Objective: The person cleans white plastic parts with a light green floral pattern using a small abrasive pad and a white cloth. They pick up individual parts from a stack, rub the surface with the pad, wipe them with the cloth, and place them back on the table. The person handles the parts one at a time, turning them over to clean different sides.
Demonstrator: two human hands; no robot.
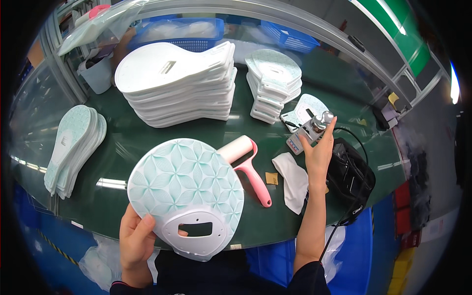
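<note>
Green glass-topped bench [147,142] carries three stacks: tall white panels [179,86] rear centre, patterned panels [274,86] right of it, another [73,145] at left. Two blue baskets [179,33] stand behind. Left hand [135,241] grips one leaf-patterned panel [187,191] at near edge. Right hand [318,155] closes on a small grey tool [309,130]. One pink lint roller [248,164] lies between.

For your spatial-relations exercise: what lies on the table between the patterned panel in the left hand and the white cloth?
The head view shows a pink-handled lint roller between the patterned panel and the white cloth.
</note>
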